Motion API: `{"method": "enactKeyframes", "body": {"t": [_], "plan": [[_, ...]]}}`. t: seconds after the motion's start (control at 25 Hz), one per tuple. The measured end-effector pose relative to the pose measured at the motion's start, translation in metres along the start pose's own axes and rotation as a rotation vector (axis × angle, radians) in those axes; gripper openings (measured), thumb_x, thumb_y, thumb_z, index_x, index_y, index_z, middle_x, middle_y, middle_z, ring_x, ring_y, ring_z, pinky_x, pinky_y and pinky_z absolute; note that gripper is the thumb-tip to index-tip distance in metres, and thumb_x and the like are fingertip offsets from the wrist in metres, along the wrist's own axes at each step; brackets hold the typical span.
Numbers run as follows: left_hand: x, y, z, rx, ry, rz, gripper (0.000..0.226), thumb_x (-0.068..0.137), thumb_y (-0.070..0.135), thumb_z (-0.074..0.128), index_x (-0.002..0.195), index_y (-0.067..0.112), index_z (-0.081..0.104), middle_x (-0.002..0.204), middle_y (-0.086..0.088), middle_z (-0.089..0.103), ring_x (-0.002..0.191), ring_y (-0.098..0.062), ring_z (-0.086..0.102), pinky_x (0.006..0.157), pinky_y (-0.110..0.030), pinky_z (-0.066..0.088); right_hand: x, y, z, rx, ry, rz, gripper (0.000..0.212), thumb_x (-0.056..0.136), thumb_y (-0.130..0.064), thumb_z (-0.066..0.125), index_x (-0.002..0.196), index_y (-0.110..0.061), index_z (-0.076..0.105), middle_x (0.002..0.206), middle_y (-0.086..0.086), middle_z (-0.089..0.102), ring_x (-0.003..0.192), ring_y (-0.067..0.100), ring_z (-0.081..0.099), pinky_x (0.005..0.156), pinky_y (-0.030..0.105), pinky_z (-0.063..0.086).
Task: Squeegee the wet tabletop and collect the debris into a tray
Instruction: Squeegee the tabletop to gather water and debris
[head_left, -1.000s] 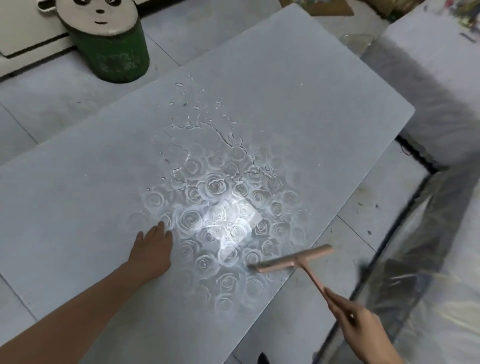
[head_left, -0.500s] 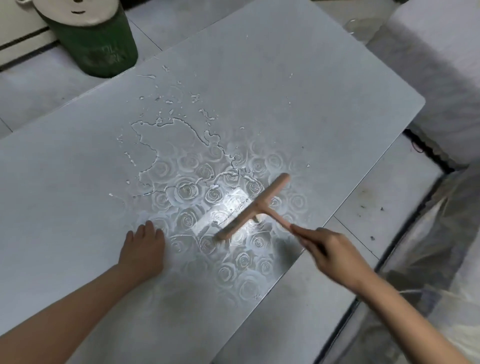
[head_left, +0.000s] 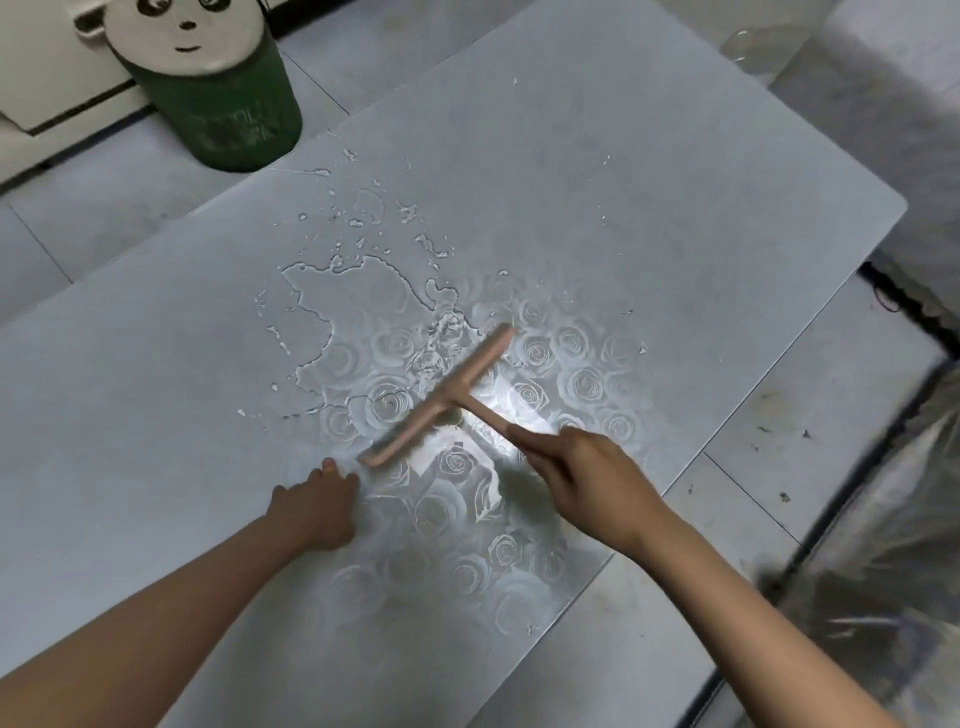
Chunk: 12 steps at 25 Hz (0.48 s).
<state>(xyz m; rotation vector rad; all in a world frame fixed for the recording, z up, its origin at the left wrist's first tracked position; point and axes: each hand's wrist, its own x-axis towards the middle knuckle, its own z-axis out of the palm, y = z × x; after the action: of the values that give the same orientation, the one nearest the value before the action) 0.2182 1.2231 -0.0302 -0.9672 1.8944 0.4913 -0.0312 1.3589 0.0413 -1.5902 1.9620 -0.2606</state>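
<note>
Squeegee (head_left: 441, 396) has pushed deeper into the puddle (head_left: 358, 312), right hand (head_left: 587, 483) fingers gripping it; left hand (head_left: 317, 504) stays flat.

Far right tabletop (head_left: 675, 156): unoccupied, open for passage.
Middle: barred by the squeegee (head_left: 441, 397), laid slantwise across the puddle (head_left: 353, 301).
Near middle: taken up by the left hand (head_left: 317, 506).
</note>
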Motion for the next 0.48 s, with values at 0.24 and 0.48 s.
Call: {"method": "enactKeyframes", "body": {"t": [0.24,0.48], "plan": [[0.000,0.008,0.000,0.054,0.000,-0.043,0.058,0.091,0.031,0.042,0.145,0.016,0.025,0.152,-0.017,0.017,0.137,-0.028,0.031,0.108,-0.049,0.030,-0.106,0.064,-0.034,0.078,-0.036,0.361,0.036,0.094,-0.029,0.055,0.123,-0.050,0.054,0.090,-0.002,0.071,0.089,0.012,0.064,0.079,0.026,0.048],[-0.010,0.002,-0.001,0.046,-0.052,-0.004,0.072,0.091,0.030,0.044,0.152,0.019,0.007,0.159,-0.014,-0.005,0.145,-0.029,0.015,0.114,-0.056,0.019,-0.145,0.070,-0.028,0.144,0.023,0.502,0.027,0.087,-0.024,0.063,0.106,-0.043,0.058,0.069,-0.005,0.065,0.061,0.006,0.057,0.062,0.026,0.049]]}}
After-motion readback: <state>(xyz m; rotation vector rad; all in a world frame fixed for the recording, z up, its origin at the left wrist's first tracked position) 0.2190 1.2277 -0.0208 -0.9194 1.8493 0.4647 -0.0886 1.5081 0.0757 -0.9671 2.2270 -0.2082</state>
